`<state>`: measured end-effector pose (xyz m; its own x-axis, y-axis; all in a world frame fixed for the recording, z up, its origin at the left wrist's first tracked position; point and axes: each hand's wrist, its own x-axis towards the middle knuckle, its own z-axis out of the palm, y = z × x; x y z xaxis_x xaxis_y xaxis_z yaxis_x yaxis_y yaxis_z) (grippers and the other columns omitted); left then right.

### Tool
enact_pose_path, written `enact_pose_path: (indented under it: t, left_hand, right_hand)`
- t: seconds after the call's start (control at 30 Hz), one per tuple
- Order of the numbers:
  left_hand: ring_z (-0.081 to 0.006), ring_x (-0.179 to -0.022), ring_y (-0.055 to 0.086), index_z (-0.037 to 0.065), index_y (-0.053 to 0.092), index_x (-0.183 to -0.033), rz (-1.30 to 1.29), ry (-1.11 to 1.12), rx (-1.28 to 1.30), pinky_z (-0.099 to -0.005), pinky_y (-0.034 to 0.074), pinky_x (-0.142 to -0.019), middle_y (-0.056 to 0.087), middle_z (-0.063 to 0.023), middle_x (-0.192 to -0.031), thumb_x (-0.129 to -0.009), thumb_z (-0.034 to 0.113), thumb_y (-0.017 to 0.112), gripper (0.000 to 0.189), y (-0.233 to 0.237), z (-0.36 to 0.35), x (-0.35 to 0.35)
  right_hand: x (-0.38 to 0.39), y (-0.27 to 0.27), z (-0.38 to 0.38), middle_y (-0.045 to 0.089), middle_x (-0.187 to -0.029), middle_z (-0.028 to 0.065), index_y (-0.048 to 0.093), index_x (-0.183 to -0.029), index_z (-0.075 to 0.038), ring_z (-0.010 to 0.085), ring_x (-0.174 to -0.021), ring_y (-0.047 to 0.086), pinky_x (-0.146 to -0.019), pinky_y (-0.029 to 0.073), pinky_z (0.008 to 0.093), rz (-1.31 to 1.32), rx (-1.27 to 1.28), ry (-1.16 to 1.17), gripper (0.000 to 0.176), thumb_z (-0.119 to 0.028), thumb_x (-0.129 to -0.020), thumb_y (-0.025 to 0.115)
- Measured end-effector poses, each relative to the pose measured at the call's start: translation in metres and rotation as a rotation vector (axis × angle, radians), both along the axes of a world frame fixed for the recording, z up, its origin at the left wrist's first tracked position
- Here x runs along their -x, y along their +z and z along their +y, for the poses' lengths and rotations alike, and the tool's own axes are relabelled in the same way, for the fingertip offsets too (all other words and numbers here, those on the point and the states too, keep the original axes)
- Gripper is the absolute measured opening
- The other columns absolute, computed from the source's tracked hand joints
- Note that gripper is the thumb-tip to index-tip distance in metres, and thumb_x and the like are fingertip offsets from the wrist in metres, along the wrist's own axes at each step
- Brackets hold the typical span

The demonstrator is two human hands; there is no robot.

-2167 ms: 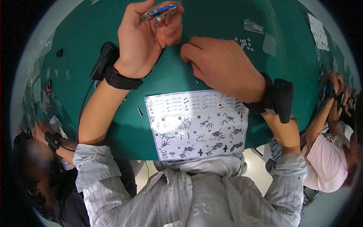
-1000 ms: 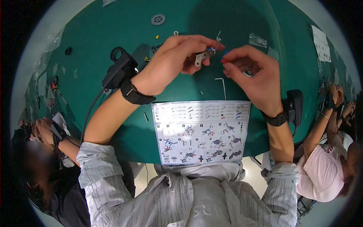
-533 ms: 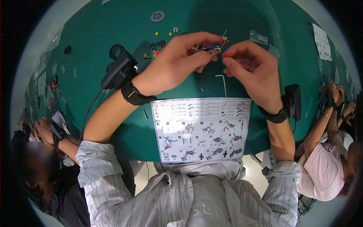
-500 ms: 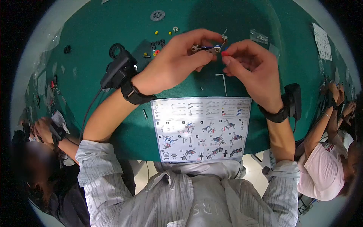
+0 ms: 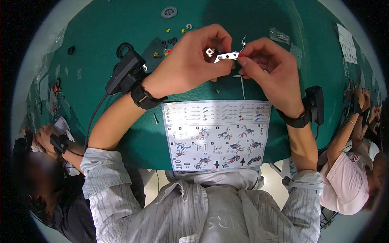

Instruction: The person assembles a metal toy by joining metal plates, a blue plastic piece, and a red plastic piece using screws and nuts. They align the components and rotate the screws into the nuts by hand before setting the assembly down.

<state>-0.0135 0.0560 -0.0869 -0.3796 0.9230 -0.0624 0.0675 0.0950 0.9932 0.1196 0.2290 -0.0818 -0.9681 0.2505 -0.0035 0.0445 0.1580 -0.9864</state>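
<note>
In the head view, my left hand (image 5: 190, 58) is closed round a small silver metal bracket (image 5: 227, 56) with round holes, whose lit flat side faces up. My right hand (image 5: 272, 67) pinches a tiny red part (image 5: 242, 55) against the bracket's right end; the fingers hide most of it. A thin pale strand (image 5: 244, 40) sticks up just above this spot. Below the hands lie an L-shaped hex key (image 5: 243, 87) and a small screw (image 5: 218, 91). Closest to my body is a printed instruction sheet (image 5: 216, 135) with numbered assembly drawings.
A grey spoked wheel (image 5: 169, 12) lies at the far side of the green table (image 5: 121, 32). Small black parts (image 5: 169, 42) and yellow pieces (image 5: 168, 30) are left of my hands. A clear bag (image 5: 279, 35) lies right. Other people sit on both sides.
The bracket has turned in my left hand, so its bright holed face now shows. My right hand has brought the red part up against its end.
</note>
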Motion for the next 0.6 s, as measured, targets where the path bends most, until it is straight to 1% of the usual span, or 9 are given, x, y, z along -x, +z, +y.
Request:
enact_pose_path:
  t: [0.03, 0.13, 0.23, 0.33, 0.43, 0.53, 0.6]
  left_hand:
    - [-0.0051, -0.079, 0.059, 0.004, 0.051, -0.103, -0.084, -0.003, 0.017, -0.0197, 0.048, -0.062, 0.06, -0.0023, -0.093, -0.091, 0.004, 0.066, 0.02, 0.002, 0.0, 0.0]
    - [-0.0096, -0.082, 0.066, 0.001, 0.05, -0.103, -0.059, 0.027, -0.032, -0.0216, 0.053, -0.061, 0.064, -0.0065, -0.093, -0.092, 0.003, 0.065, 0.018, -0.004, 0.001, -0.001]
    - [-0.0106, -0.088, 0.067, 0.001, 0.051, -0.103, -0.002, 0.055, -0.058, -0.0225, 0.055, -0.065, 0.065, -0.0069, -0.093, -0.093, 0.003, 0.066, 0.018, -0.008, 0.001, 0.001]
    - [-0.0112, -0.085, 0.068, 0.001, 0.051, -0.103, 0.071, 0.071, -0.04, -0.0227, 0.056, -0.066, 0.066, -0.0074, -0.094, -0.093, 0.003, 0.066, 0.019, -0.003, 0.0, 0.002]
    - [-0.0107, -0.081, 0.068, 0.002, 0.051, -0.104, 0.033, 0.1, -0.089, -0.0214, 0.053, -0.062, 0.066, -0.0057, -0.093, -0.094, 0.005, 0.066, 0.018, -0.012, 0.002, 0.002]
    - [-0.0095, -0.079, 0.068, 0.004, 0.052, -0.104, 0.008, 0.097, -0.01, -0.0203, 0.048, -0.057, 0.066, -0.0038, -0.093, -0.095, 0.007, 0.065, 0.016, -0.001, 0.001, 0.001]
    - [-0.0089, -0.079, 0.068, 0.005, 0.052, -0.104, 0.031, 0.083, -0.021, -0.0198, 0.045, -0.055, 0.066, -0.0029, -0.093, -0.096, 0.008, 0.065, 0.015, -0.004, 0.0, 0.003]
  right_hand:
    - [0.0, 0.0, 0.0, 0.069, -0.088, 0.0013, 0.065, -0.098, -0.001, 0.0033, -0.076, 0.063, -0.065, 0.05, 0.018, 0.002, 0.001, -0.001, 0.01, -0.005, -0.09, 0.069]
    - [0.0, 0.001, 0.001, 0.069, -0.088, 0.0011, 0.065, -0.099, -0.001, 0.0033, -0.076, 0.063, -0.066, 0.05, 0.0175, -0.021, -0.005, 0.017, 0.011, -0.005, -0.09, 0.068]
    - [0.0, 0.001, 0.001, 0.069, -0.083, 0.0012, 0.067, -0.096, -0.001, 0.0029, -0.072, 0.06, -0.062, 0.048, 0.0187, -0.006, -0.065, 0.007, 0.01, -0.007, -0.089, 0.069]
    - [0.001, -0.001, 0.004, 0.069, -0.077, 0.0029, 0.069, -0.092, -0.001, 0.0047, -0.064, 0.057, -0.056, 0.045, 0.022, -0.033, -0.31, 0.013, 0.011, -0.01, -0.086, 0.071]
    - [0.001, 0.0, 0.003, 0.067, -0.073, 0.0056, 0.07, -0.089, -0.002, 0.0085, -0.058, 0.055, -0.053, 0.043, 0.0253, -0.047, -0.409, -0.002, 0.012, -0.013, -0.084, 0.072]
    - [0.001, 0.0, 0.004, 0.067, -0.074, 0.0069, 0.07, -0.09, -0.003, 0.0108, -0.058, 0.056, -0.053, 0.044, 0.0261, -0.057, -0.425, 0.009, 0.013, -0.014, -0.083, 0.072]
    - [0.001, 0.001, 0.004, 0.067, -0.074, 0.0067, 0.07, -0.09, -0.003, 0.0108, -0.058, 0.056, -0.053, 0.044, 0.0265, -0.068, -0.425, 0.018, 0.013, -0.014, -0.083, 0.073]
